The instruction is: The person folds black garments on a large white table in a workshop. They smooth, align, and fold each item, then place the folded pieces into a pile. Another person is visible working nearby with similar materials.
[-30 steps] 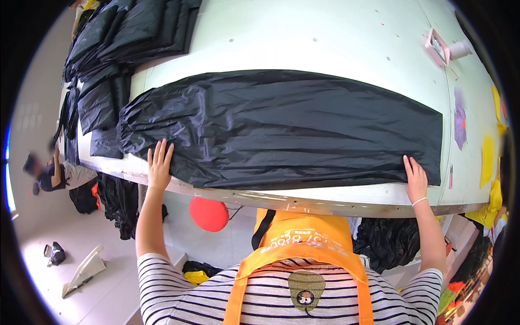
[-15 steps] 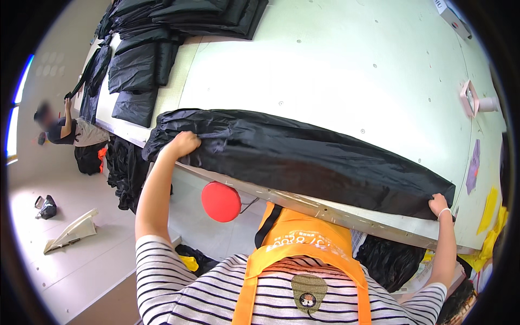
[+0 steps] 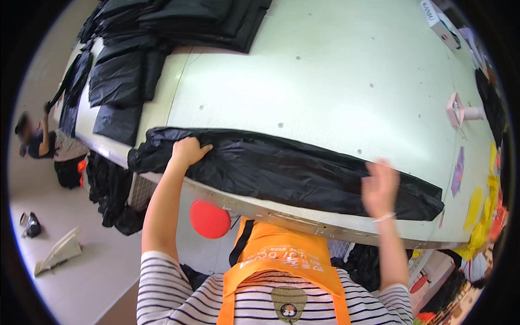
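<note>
A long folded strip of thin, shiny black fabric (image 3: pixel 271 168) lies along the near edge of the pale table (image 3: pixel 314 92). Its left end is gathered and crumpled; wrinkles run across its middle. Near that crumpled end, my left hand (image 3: pixel 189 151) presses on the fabric, thumb spread away from the fingers. My right hand (image 3: pixel 380 189) is over the strip's right part, blurred by motion, fingers extended and holding nothing. Whether its palm touches the fabric I cannot tell.
Folded black pieces (image 3: pixel 127 70) are stacked at the far left. A red round stool (image 3: pixel 210 219) stands below the table edge. On the right are a pink holder (image 3: pixel 456 110), a purple scrap (image 3: pixel 458 171) and a box (image 3: pixel 440 24). Another person (image 3: pixel 46 142) works at far left.
My right hand has let go of the strip's right end and moved left over it. My left hand has loosened, its thumb now spread. The fabric looks more wrinkled.
</note>
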Tool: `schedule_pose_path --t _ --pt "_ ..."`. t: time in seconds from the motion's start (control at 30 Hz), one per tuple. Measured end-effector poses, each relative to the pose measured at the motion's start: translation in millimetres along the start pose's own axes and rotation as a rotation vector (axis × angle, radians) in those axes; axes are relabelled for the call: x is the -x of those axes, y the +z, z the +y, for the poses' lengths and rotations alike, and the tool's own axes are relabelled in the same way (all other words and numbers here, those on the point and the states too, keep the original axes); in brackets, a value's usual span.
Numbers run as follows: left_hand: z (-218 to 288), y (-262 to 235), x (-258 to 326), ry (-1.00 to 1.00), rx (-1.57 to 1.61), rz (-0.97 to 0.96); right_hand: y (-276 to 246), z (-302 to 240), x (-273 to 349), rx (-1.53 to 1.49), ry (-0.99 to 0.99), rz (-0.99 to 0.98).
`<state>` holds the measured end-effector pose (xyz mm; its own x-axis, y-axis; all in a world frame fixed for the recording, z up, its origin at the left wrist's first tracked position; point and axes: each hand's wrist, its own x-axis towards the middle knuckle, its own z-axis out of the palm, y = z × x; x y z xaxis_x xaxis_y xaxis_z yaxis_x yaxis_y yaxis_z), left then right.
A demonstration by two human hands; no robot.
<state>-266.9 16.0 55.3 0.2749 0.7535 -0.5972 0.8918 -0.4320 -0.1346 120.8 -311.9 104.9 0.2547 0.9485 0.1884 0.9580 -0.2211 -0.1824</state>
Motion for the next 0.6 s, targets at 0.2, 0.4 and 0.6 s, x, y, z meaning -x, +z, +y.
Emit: schedule_pose_path --t 0.2,0.4,0.6 --pt "2 -9 -1 0.038 0.006 -0.016 110 -214 -76 -0.288 -0.449 -0.170" --pt "-51 -30 30 0.225 0.221 0.160 155 -234 -96 -0.258 -0.331 -0.355" --pt "-233 2 46 0.151 0.614 0.125 165 -238 -92 -0.201 -0.335 -0.414"
